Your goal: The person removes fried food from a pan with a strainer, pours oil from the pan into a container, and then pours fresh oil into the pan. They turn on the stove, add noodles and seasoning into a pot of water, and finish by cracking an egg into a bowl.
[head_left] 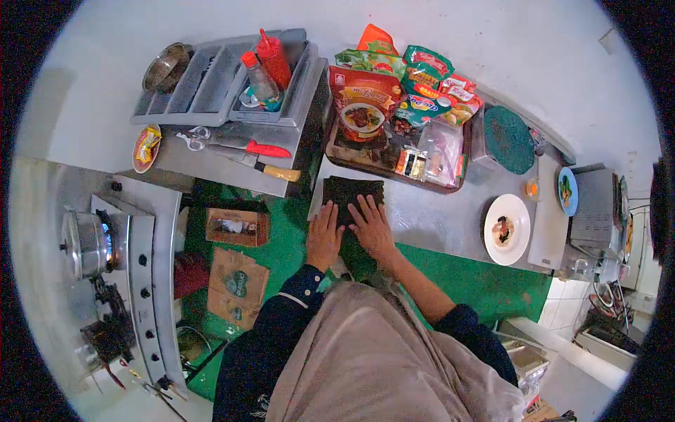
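A dark cloth-like sheet (354, 187), folded or laid flat, lies at the front edge of the steel counter, with its lower part hanging toward me. My left hand (324, 235) rests palm down on its left side, fingers stretched out. On the right side my right hand (373, 226) lies flat with its fingers spread. Both palms press or rest on the sheet, and I see nothing held in either hand. Just behind it stands a brown tray (362, 156) with several food pouches, among them a red seasoning pouch (365, 102).
Two knives, one with a red handle (268, 149) and one with a wooden handle (279, 171), lie left. A white plate (495, 247) with food stands right, near a white cutting board (545, 232). A pot (83, 243) sits over a lit burner far left.
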A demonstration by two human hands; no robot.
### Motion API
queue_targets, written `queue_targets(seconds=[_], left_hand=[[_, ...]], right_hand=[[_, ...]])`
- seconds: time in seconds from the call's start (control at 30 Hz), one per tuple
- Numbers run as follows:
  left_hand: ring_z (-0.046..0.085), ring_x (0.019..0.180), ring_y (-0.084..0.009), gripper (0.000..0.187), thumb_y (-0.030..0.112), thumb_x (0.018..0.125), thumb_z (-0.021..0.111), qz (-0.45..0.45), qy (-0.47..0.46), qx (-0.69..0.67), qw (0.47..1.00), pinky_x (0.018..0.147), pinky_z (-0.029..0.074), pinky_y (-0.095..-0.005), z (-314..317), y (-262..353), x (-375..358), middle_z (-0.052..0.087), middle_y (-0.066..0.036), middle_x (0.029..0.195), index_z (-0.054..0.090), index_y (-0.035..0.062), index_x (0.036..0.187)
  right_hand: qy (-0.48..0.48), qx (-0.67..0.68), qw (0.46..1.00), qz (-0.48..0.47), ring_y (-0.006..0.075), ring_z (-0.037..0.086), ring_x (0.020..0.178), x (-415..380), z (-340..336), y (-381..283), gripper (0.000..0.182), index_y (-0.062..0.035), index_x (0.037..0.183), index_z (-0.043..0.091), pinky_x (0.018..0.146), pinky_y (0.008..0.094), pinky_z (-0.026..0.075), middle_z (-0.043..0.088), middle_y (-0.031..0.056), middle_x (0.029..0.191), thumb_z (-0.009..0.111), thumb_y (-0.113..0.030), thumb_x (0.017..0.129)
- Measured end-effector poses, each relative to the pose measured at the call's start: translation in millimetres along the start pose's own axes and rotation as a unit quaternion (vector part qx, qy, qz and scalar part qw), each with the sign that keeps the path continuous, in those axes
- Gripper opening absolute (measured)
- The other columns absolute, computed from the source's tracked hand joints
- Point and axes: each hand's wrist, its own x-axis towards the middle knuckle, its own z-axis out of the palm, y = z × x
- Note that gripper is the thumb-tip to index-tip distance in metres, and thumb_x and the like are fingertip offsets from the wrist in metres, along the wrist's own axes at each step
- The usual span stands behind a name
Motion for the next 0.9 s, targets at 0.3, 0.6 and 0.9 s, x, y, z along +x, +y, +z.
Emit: queue_targets(seconds=[0.3, 0.6, 0.9], left_hand=[[0.034, 0.126, -0.0317, 0.053, 0.016, 0.082, 0.052, -0.016, 0.007, 0.025, 1.0, 0.103, 0.029, -0.0442, -6, -19, 38, 0.037, -0.017, 0.136, 0.037, -0.0011, 0.13], [0.05, 0.11, -0.0334, 0.038, 0.028, 0.082, 0.053, -0.416, 0.023, -0.111, 0.902, 0.092, 0.041, -0.0419, 73, 40, -213, 0.052, -0.018, 0.119, 0.053, 0.0051, 0.113], [0.05, 0.105, -0.0346, 0.039, 0.03, 0.08, 0.057, -0.763, 0.09, -0.464, 0.441, 0.088, 0.041, -0.0436, 180, 282, -468, 0.052, -0.018, 0.113, 0.053, 0.0061, 0.111]], right_hand=[[0.028, -0.05, 0.998, 0.032, 0.032, 0.031, 0.129, 39, 3, -8, 0.051, -0.0106, 0.13, 0.042, 0.106, 0.0513, 0.02, 0.035, 0.0135, 0.139, 0.055, -0.028, 0.084], [-0.108, 0.141, 0.93, -0.321, 0.0319, 0.047, 0.109, -46, -21, -43, 0.033, -0.0064, 0.116, 0.054, 0.098, 0.047, 0.03, 0.055, 0.0145, 0.115, 0.057, -0.015, 0.084], [-0.486, 0.136, 0.552, -0.663, 0.0327, 0.058, 0.086, -167, 45, -132, 0.024, -0.0067, 0.104, 0.06, 0.078, 0.0411, 0.046, 0.062, 0.0137, 0.092, 0.057, -0.019, 0.084]])
